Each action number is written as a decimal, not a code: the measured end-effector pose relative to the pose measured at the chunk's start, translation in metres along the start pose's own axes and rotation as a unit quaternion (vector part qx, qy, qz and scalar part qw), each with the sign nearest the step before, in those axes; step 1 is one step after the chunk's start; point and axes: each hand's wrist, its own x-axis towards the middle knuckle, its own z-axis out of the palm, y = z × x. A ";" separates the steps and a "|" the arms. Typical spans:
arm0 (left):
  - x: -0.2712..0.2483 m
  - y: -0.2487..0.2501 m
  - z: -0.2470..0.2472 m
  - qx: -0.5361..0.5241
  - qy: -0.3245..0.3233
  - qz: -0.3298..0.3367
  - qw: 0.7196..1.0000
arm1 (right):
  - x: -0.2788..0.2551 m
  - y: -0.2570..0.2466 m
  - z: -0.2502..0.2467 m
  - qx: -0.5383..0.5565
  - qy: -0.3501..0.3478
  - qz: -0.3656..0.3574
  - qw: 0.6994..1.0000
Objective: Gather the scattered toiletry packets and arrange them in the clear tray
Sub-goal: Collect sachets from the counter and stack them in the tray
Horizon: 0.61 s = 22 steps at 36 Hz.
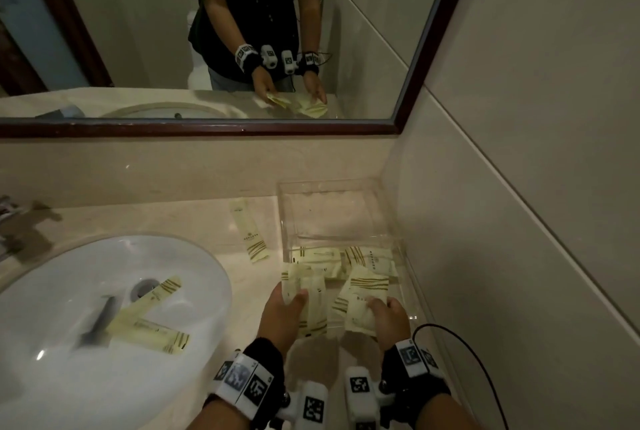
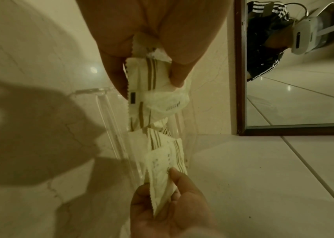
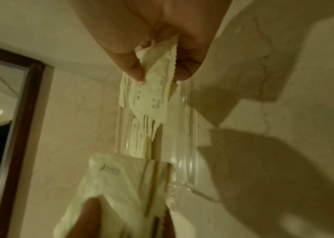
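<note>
head view: low in the frame, the left hand (image 1: pixel 282 313) has its grip pinched on a pale packet (image 1: pixel 304 291) at the near-left edge of the clear tray (image 1: pixel 287 218); the right hand (image 1: pixel 389 320) grasps another packet (image 1: pixel 363 301) over the tray's near side. more packets (image 1: pixel 349 256) lie inside the tray. one long packet (image 1: pixel 250 230) rests on the surface left of the tray, two sink packets (image 1: pixel 149 311) lie in the basin (image 1: pixel 52 273)

left wrist view: thumb and fingers (image 2: pixel 177 75) clenched on a striped packet (image 2: pixel 151 90)

right wrist view: fingertips (image 3: pixel 135 70) pinch a serrated packet (image 3: pixel 151 90)
</note>
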 end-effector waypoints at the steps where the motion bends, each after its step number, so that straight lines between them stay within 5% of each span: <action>1: 0.000 0.001 -0.001 0.003 0.000 0.004 1.000 | 0.005 -0.001 0.001 0.011 0.006 0.018 1.000; 6: 0.002 0.000 -0.006 0.006 0.006 0.003 1.000 | 0.029 0.003 0.005 0.039 0.007 0.102 0.994; 22: 0.008 -0.007 -0.011 -0.040 -0.006 -0.019 0.999 | 0.032 -0.014 0.009 0.193 -0.009 0.202 0.960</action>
